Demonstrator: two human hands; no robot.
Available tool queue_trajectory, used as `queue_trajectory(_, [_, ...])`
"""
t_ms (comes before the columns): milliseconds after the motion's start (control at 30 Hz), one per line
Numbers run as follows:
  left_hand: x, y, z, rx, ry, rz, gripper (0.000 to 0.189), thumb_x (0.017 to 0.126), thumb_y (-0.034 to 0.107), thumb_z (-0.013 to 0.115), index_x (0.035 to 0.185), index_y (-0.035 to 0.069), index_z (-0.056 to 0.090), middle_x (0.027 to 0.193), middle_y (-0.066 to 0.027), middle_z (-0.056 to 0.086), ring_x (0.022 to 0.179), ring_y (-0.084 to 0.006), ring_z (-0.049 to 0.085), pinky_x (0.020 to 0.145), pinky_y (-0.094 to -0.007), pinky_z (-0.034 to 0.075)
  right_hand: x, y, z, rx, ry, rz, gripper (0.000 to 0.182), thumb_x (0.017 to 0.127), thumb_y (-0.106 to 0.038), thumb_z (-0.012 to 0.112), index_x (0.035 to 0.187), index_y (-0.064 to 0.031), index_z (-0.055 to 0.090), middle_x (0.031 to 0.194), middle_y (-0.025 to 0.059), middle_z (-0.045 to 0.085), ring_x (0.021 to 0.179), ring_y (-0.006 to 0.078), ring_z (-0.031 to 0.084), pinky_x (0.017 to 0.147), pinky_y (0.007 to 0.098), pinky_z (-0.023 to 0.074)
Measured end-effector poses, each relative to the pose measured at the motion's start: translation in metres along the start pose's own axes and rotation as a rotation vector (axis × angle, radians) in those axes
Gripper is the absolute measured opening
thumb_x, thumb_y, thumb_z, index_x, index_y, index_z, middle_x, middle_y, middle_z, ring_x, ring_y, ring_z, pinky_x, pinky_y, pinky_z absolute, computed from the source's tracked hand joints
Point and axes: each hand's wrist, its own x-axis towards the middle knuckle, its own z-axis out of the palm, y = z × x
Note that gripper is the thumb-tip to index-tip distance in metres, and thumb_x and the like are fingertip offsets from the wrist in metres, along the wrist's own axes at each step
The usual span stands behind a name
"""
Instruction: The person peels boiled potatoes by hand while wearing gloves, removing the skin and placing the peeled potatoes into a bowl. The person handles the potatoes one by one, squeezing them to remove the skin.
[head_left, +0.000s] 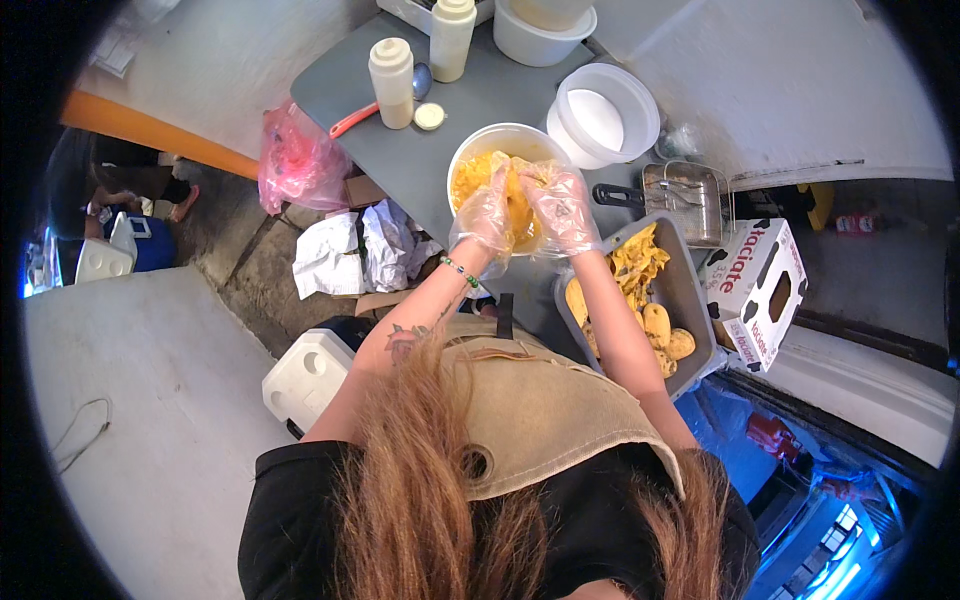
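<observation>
Both hands wear clear plastic gloves and meet over a white plastic tub (501, 129) of yellow, pulpy fruit, probably mango. My left hand (484, 214) is at the tub's left side, its fingers against a yellow piece of pulp (517, 199). From the right, my right hand (561, 206) reaches over the rim and pinches the same piece. To the right of the tub, partly under my right forearm, lies a grey plastic bin (694, 330) with yellow peels (643, 259) and whole yellow fruits (657, 324). The lower part of the pulp is hidden by the gloves.
An empty translucent tub (641, 112) stands behind right, near a wire fryer basket (686, 202) and a printed carton (757, 285). Squeeze bottles (391, 90), a small white cap (430, 116) and a red-handled ladle (354, 120) sit behind left. A pink bag (296, 161) is beside the table.
</observation>
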Motion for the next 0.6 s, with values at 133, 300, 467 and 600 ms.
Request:
queue_trajectory(133, [0.03,-0.023,-0.014,-0.115,-0.141,-0.014,0.063,0.088,0.051,0.062,0.12,-0.002,0.056,0.109,-0.0098,0.06,0.097,-0.0165,0.054,0.085,-0.0306,0.047,-0.005,-0.014,0.007,-0.226,0.126,-0.182,0.025,0.084,-0.023,0.062,0.082,0.0015,0.063,0.083,0.0184,0.063,0.081,0.0372,0.06,0.073,0.0428,0.0484])
queue_trajectory(300, [0.015,-0.01,-0.004,-0.216,-0.064,-0.022,0.055,0.088,0.046,0.065,0.119,0.001,0.057,0.106,-0.0079,0.06,0.093,-0.0155,0.056,0.08,-0.0309,0.049,-0.019,0.001,-0.006,0.386,0.153,0.117,0.024,0.086,-0.022,0.065,0.094,0.0009,0.067,0.089,0.0084,0.068,0.081,0.0214,0.064,0.074,0.0343,0.0508])
queue_trajectory(467, [0.019,-0.011,-0.003,-0.276,-0.074,-0.021,0.042,0.09,0.036,0.064,0.117,0.004,0.057,0.1,-0.0071,0.063,0.086,-0.0182,0.063,0.075,-0.034,0.055,-0.054,-0.026,-0.07,0.891,0.326,0.381,0.026,0.09,-0.022,0.061,0.102,0.0002,0.065,0.096,0.0087,0.067,0.084,0.0173,0.063,0.077,0.031,0.0506])
queue_trajectory(600, [0.022,-0.011,-0.005,-0.271,-0.146,0.017,0.042,0.092,0.036,0.062,0.119,0.005,0.056,0.102,-0.0063,0.063,0.088,-0.018,0.063,0.077,-0.033,0.055,-0.091,0.017,-0.113,0.919,0.558,0.439,0.027,0.092,-0.025,0.058,0.105,-0.0014,0.062,0.096,0.0098,0.066,0.085,0.0193,0.063,0.076,0.0322,0.0503])
